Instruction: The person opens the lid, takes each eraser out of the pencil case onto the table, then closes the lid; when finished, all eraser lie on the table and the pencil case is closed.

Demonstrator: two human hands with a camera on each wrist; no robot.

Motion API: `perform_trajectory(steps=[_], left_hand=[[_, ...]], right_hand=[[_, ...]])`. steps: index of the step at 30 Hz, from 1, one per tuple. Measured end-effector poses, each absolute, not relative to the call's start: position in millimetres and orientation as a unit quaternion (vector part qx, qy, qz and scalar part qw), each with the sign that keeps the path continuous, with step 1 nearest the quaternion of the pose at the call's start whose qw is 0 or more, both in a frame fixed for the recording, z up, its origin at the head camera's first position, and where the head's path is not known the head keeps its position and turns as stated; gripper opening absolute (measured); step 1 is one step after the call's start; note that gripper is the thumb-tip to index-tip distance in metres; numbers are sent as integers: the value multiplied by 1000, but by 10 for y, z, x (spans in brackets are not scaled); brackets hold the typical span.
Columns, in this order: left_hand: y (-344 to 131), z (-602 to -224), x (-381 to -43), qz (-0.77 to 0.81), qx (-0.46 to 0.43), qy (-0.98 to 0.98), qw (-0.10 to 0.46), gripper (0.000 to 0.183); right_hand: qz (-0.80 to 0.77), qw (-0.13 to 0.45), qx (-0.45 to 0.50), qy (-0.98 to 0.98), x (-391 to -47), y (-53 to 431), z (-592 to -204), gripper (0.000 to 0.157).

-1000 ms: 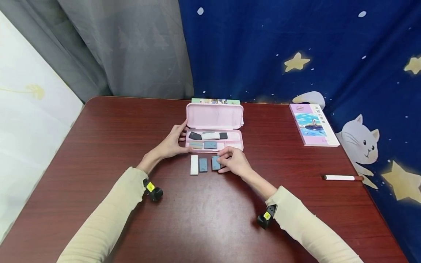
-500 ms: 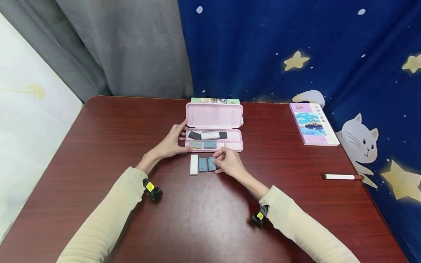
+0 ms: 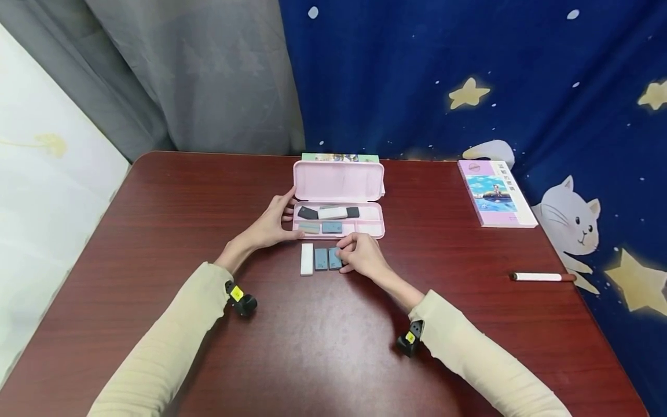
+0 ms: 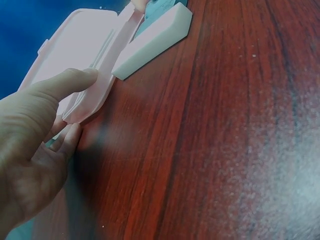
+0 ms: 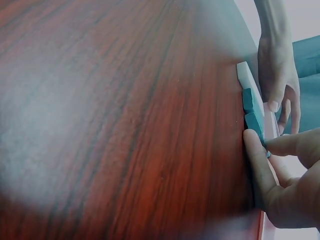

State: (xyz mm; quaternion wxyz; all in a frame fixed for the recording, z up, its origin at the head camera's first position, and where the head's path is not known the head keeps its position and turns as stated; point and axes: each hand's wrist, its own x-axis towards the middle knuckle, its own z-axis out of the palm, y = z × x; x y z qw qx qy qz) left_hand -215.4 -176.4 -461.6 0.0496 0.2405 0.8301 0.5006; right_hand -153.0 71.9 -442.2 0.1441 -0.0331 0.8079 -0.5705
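A pink pencil case (image 3: 339, 180) stands with its lid raised. My left hand (image 3: 268, 227) holds its left end, thumb (image 4: 75, 82) on the front edge and fingers behind. Before the case, a white eraser (image 3: 307, 259), a blue eraser (image 3: 320, 259) and a second blue eraser (image 3: 334, 259) lie side by side on the table. My right hand (image 3: 363, 255) pinches the second blue one, partly covering it; in the right wrist view this eraser (image 5: 254, 125) touches or nearly touches its neighbour. Inside the case are another blue eraser (image 3: 332, 227), a two-toned strip (image 3: 308, 228) and black and white pieces (image 3: 332, 214).
A pink-and-blue book (image 3: 495, 194) lies at the table's right rear, with a white-and-brown marker (image 3: 542, 277) nearer the right edge. Behind the lid a green printed item (image 3: 339, 157) shows. Curtains (image 3: 375, 75) hang along the back edge.
The right hand has slid its blue eraser left, up beside the other blue one; during the last half second it has stayed there. The left hand has kept its place on the case.
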Motion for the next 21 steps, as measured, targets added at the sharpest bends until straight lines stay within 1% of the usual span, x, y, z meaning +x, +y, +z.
perform_trajectory(steps=[10, 21], left_hand=[[-1777, -4616, -2155, 501, 238, 831, 51, 110], [-1779, -4636, -2164, 505, 235, 829, 57, 110]], right_hand=[[-565, 142, -39, 812, -1533, 716, -4431, 10], [-595, 174, -38, 784, -1533, 774, -4405, 15]])
